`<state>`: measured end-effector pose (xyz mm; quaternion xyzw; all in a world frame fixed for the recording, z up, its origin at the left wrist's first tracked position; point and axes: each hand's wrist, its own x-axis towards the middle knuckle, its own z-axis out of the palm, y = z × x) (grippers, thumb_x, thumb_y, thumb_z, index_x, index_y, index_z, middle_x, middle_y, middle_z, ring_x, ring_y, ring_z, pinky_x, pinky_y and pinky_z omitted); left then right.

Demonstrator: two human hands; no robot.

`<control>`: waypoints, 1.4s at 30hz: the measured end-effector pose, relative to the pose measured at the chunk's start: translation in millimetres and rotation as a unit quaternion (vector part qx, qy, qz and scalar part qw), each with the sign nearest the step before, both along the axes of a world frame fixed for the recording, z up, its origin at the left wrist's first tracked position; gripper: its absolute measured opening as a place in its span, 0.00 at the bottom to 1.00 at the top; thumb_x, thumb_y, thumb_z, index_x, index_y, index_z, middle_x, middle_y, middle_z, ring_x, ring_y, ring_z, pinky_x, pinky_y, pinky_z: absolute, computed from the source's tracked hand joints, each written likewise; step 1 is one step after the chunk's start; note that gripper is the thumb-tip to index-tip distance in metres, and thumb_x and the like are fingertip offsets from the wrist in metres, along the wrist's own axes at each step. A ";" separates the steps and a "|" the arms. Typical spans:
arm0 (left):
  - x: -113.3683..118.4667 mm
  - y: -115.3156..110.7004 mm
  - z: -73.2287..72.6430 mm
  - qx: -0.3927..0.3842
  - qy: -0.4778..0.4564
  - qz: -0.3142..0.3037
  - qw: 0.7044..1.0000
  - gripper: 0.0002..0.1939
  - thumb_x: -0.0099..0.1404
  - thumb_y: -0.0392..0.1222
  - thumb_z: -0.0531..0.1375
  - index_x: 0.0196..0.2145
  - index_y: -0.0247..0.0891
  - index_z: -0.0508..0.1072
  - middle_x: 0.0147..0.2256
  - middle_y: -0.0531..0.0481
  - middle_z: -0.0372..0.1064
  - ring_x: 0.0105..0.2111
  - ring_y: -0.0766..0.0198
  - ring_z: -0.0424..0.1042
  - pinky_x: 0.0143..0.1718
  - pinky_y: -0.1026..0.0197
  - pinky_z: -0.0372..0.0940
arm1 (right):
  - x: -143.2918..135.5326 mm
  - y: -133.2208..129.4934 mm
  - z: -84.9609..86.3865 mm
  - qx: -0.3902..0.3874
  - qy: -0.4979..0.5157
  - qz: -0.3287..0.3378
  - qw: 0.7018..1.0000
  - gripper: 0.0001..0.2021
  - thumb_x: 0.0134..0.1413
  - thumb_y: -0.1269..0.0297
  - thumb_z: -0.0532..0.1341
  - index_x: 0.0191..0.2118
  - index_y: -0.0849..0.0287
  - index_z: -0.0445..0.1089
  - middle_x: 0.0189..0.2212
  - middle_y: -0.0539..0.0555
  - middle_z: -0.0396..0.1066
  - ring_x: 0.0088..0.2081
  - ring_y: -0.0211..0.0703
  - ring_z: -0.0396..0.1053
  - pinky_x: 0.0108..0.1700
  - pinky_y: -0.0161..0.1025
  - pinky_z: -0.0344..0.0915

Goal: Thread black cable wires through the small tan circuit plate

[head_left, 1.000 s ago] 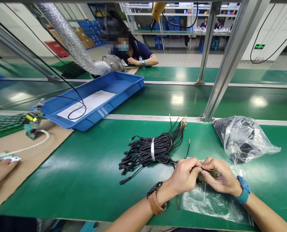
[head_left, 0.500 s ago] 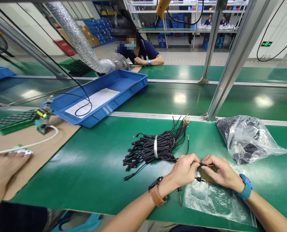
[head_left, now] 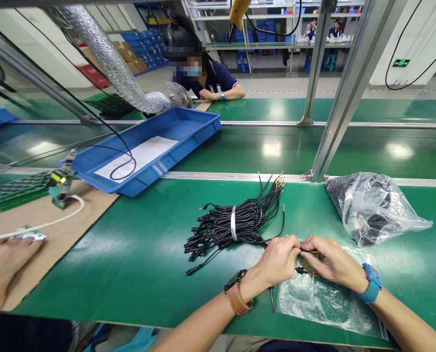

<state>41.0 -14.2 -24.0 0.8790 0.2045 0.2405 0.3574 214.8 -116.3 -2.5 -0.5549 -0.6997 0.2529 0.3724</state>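
Over a flat clear bag (head_left: 328, 308) on the green counter (head_left: 129, 269), we see the left hand (head_left: 280, 260) and right hand (head_left: 333, 264) pinching a thin cable (head_left: 313, 252) between their fingers. A banded black cable bundle (head_left: 221, 222) lies just beside the left hand; a filled plastic bag (head_left: 375, 210) sits beyond the right, near a metal post (head_left: 344, 98). A blue tray (head_left: 188, 150) (we cannot read its white sheet (head_left: 146, 149)) juts over the counter's far edge. A green exit sign (head_left: 401, 63) shows arrows.
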 end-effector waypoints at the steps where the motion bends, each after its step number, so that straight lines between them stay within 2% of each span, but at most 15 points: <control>1: -0.1 -0.3 -0.1 0.002 0.003 -0.001 1.000 0.07 0.65 0.31 0.52 0.30 0.38 0.65 0.26 0.51 0.68 0.25 0.64 0.66 0.28 0.61 0.53 | -0.4 0.0 -0.2 0.001 -0.001 0.001 1.000 0.06 0.69 0.65 0.57 0.38 0.57 0.65 0.30 0.51 0.70 0.30 0.38 0.65 0.33 0.35 0.60; 5: 0.0 -0.5 8.9 -0.005 -0.004 -0.007 1.000 0.08 0.67 0.32 0.52 0.30 0.37 0.66 0.27 0.50 0.69 0.27 0.63 0.68 0.30 0.62 0.55 | 2.6 1.0 2.2 -0.004 0.008 -0.011 1.000 0.07 0.69 0.63 0.58 0.37 0.58 0.66 0.29 0.50 0.69 0.28 0.37 0.64 0.31 0.34 0.58; 11: 1.2 3.6 27.6 -0.075 -0.006 -0.011 0.997 0.05 0.67 0.33 0.56 0.33 0.36 0.70 0.29 0.52 0.72 0.29 0.66 0.69 0.32 0.64 0.58 | 14.7 3.6 4.0 -0.014 0.027 -0.025 0.999 0.05 0.65 0.64 0.60 0.37 0.58 0.68 0.30 0.51 0.72 0.30 0.38 0.66 0.33 0.34 0.61; 16: 1.1 4.9 22.5 -0.096 -0.019 -0.009 0.995 0.08 0.65 0.32 0.56 0.27 0.36 0.68 0.25 0.53 0.69 0.25 0.67 0.65 0.29 0.65 0.54 | 11.4 2.0 2.4 -0.019 0.039 -0.007 0.999 0.05 0.66 0.64 0.60 0.38 0.58 0.68 0.31 0.52 0.72 0.31 0.38 0.68 0.35 0.35 0.63; 22: 0.1 2.0 15.0 -0.102 -0.031 -0.005 0.994 0.08 0.64 0.31 0.55 0.26 0.36 0.67 0.23 0.53 0.67 0.24 0.68 0.64 0.28 0.65 0.53 | 1.1 2.1 1.4 -0.016 0.055 -0.005 0.998 0.07 0.67 0.62 0.59 0.37 0.58 0.68 0.29 0.51 0.72 0.29 0.38 0.66 0.32 0.34 0.63; 25: 0.1 1.9 16.8 -0.105 -0.029 -0.008 0.994 0.08 0.63 0.31 0.55 0.26 0.36 0.67 0.23 0.54 0.67 0.24 0.68 0.64 0.28 0.65 0.53 | 0.5 3.2 0.2 -0.012 0.055 -0.001 0.998 0.07 0.67 0.62 0.59 0.37 0.58 0.69 0.28 0.51 0.72 0.28 0.37 0.66 0.32 0.34 0.63; 34: -1.0 8.1 29.2 -0.123 -0.007 -0.023 0.992 0.05 0.66 0.34 0.57 0.31 0.36 0.70 0.27 0.52 0.71 0.27 0.67 0.67 0.30 0.65 0.57 | 10.8 1.5 6.5 -0.007 0.016 -0.007 1.000 0.04 0.66 0.65 0.59 0.43 0.57 0.69 0.35 0.54 0.76 0.33 0.40 0.72 0.36 0.36 0.66; 42: -0.6 6.1 22.3 -0.126 0.004 -0.006 0.992 0.07 0.63 0.31 0.56 0.28 0.35 0.69 0.24 0.53 0.69 0.25 0.68 0.64 0.28 0.65 0.54 | 5.3 2.1 -0.7 -0.011 0.038 -0.018 0.999 0.06 0.66 0.62 0.59 0.39 0.58 0.70 0.33 0.55 0.76 0.32 0.41 0.72 0.35 0.36 0.68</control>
